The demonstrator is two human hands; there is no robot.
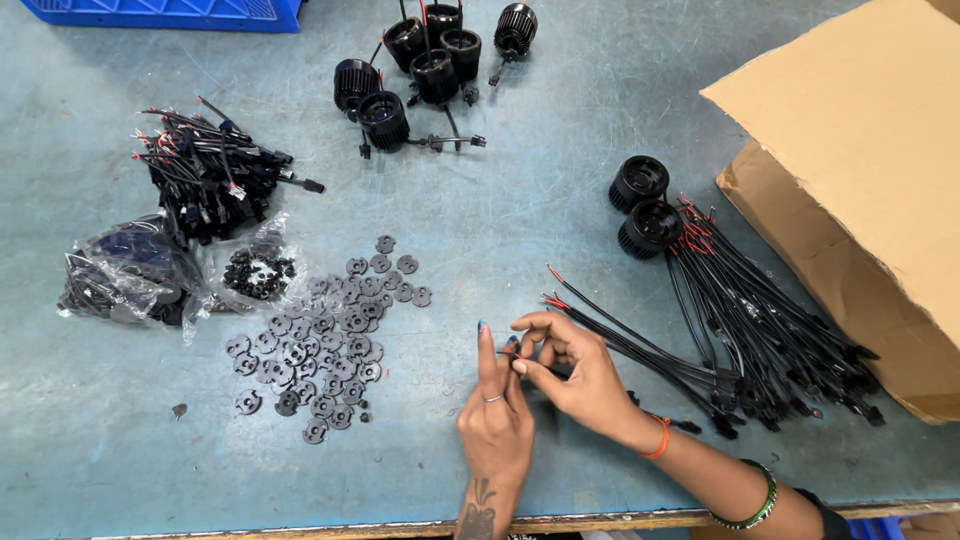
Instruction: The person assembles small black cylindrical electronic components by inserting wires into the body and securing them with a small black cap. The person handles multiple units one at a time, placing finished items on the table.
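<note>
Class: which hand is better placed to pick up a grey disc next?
Probably the left hand: it lies nearer the grey discs. The right hand pinches a black wire and sits farther away.

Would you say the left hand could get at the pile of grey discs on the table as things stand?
Probably yes: the left hand is just right of the grey discs, with only bare tabletop between them. Its fingertips are pinching a wire together with the right hand.
</note>
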